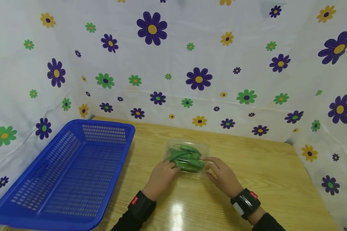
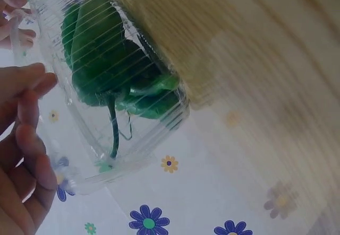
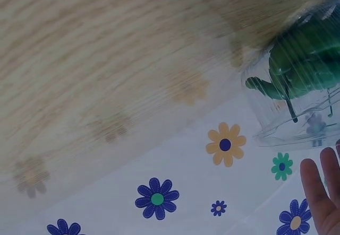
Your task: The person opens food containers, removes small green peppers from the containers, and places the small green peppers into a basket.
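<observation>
A clear plastic clamshell box (image 1: 188, 150) of green peppers (image 1: 188, 160) lies on the wooden table (image 1: 263, 173), just in front of me. My left hand (image 1: 169, 166) rests against its near left side, with fairly straight fingers (image 2: 29, 134) touching the rim of the box (image 2: 133, 139). My right hand (image 1: 211, 166) is at the box's right side, its index fingertip at the edge. In the right wrist view the right fingers (image 3: 319, 192) are straight and show apart from the box (image 3: 297, 123). The peppers (image 2: 101, 60) fill the box, stems showing.
A large blue perforated plastic basket (image 1: 104, 123) stands on the table's left part, with nothing in it. A white cloth with printed flowers (image 1: 199, 78) walls the table at the back and both sides. Bare wood lies to the right and in front of the box.
</observation>
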Available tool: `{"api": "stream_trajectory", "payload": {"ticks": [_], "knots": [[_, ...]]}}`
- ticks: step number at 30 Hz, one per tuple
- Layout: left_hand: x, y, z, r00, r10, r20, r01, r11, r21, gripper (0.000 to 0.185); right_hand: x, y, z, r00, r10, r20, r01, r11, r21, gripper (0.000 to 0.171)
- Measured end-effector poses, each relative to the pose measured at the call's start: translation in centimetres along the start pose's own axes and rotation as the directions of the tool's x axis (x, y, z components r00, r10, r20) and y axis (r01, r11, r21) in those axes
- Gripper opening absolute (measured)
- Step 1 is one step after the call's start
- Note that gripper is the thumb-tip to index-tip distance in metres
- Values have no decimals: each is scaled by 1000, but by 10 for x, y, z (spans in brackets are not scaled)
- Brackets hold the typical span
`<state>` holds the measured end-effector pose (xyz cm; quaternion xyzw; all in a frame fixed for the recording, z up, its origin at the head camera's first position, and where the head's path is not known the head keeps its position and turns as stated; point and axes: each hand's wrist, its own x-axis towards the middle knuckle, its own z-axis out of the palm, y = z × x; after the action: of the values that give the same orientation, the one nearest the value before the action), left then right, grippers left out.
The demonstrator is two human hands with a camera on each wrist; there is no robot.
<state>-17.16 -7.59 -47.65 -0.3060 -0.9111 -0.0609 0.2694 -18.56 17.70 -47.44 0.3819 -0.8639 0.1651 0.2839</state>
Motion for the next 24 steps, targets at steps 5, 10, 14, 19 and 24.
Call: {"api": "stream_trajectory", "payload": {"ticks": [5, 10, 14, 19, 24], "knots": [[-2, -4, -8, 999, -29, -33, 27, 997, -69, 6, -1, -2, -5, 997, 72, -36, -73, 997, -29, 46], [-4, -10, -11, 996, -87, -1, 86, 991, -100, 11, 1, -1, -9, 992, 94, -79, -98, 994, -50, 77], [-6, -14, -10, 993, -118, 25, 120, 986, -111, 12, 1, 0, -8, 990, 80, -113, -87, 994, -59, 85], [-7, -18, -9, 992, -122, 33, 126, 985, -122, 12, 0, 0, -6, 989, 80, -125, -86, 995, -51, 84], [-7, -20, -9, 994, -92, 67, 98, 990, -97, 12, 0, -1, -5, 991, 73, -108, -77, 996, -33, 84]]}}
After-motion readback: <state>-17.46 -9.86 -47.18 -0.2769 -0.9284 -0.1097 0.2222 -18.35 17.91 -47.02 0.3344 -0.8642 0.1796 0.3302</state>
